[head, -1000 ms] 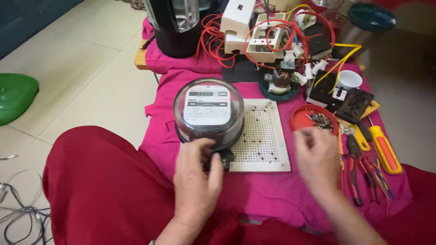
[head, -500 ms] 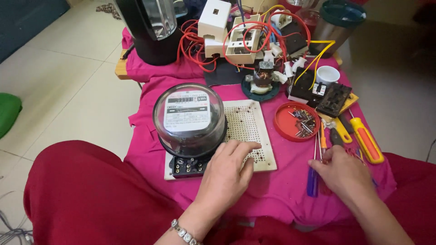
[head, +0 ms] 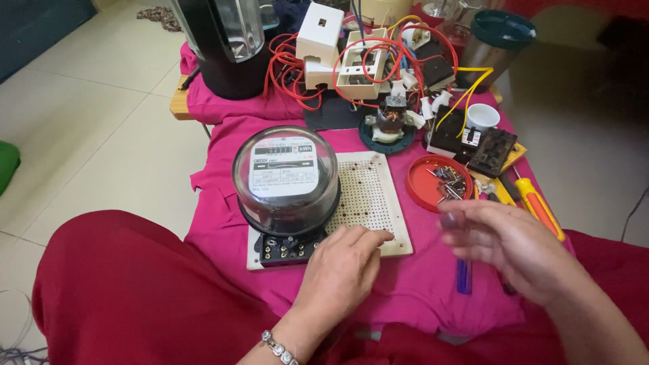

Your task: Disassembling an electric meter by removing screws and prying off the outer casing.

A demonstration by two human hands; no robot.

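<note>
The left hand [head: 340, 265] rests open-gripped on the perforated board [head: 370, 197] at the meter's [head: 286, 179] five o'clock, while the blurred right hand [head: 507, 243], grip unclear, hovers at three.

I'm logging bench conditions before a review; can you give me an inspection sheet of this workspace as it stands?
Surface: low table under a magenta cloth, crowded.
Job's things: round glass-domed electricity meter on a white perforated board; black terminal block at its foot.
Clutter: red lid of screws, orange-handled screwdriver, purple-handled tool, small motor, white cup, black blender base.
Hands: left hand rests on the board beside the terminal block; right hand blurred, above the tools.
Cables: red wires tangled around white switch boxes; yellow wire.
Surroundings: pale tiled floor.
</note>
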